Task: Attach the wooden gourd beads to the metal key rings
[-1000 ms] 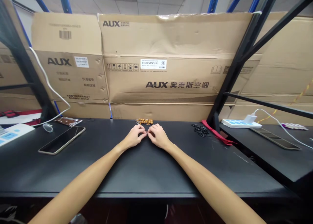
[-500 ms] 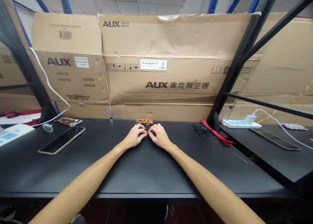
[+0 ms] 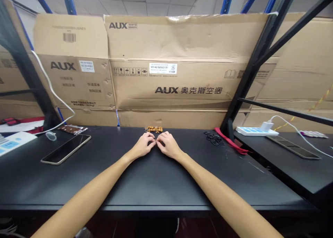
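My left hand (image 3: 142, 146) and my right hand (image 3: 168, 145) rest on the black table (image 3: 156, 175), fingertips pinched together around a tiny item that I cannot make out. Both hands are closed in a pinch and touch each other at the fingertips. Just beyond them lies a small heap of brown wooden beads (image 3: 153, 129) near the cardboard wall. A cluster of small black rings (image 3: 213, 138) lies to the right of my right hand.
A phone (image 3: 66, 149) lies face up at the left, with a brown strap (image 3: 72, 128) behind it. A red cloth strip (image 3: 229, 142) sits by the black rack post (image 3: 249, 71). A white power strip (image 3: 253, 130) and a dark tablet (image 3: 292, 147) lie on the right table. Cardboard boxes (image 3: 179, 64) wall the back.
Both hands have stayed in the same spot; only the fingertips have shifted slightly around the small item.
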A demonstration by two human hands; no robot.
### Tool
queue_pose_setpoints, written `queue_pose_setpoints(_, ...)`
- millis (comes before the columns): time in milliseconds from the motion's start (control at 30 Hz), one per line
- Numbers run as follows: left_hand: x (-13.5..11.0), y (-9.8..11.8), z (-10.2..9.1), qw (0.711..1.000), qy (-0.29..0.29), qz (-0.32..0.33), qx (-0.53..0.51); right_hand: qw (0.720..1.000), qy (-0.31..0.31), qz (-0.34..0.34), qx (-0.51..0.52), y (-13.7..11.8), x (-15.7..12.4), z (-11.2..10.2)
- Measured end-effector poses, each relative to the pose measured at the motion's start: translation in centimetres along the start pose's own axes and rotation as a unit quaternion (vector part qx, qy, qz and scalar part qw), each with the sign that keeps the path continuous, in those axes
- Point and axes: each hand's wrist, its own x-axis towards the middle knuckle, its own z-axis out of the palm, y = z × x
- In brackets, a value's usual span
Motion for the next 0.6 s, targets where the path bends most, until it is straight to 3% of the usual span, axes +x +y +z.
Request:
queue_pose_setpoints(200, -0.01, 0.01, -0.25, 1.0, -0.001, 0.009, 0.012, 0.998, -0.004, 0.054, -0.018, 0.0, 0.09, 0.06)
queue_pose_setpoints(433, -0.1, 0.1, -0.05, 1.0, -0.008, -0.002, 0.013, 1.0, -0.002, 0.014, 0.009, -0.2, 0.02, -0.15)
queue_pose_setpoints(600, -0.11, 0.29, -0.2, 0.998, -0.002, 0.025, 0.064, 0.998, -0.002, 0.055, -0.003, -0.23, 0.14, 0.1)
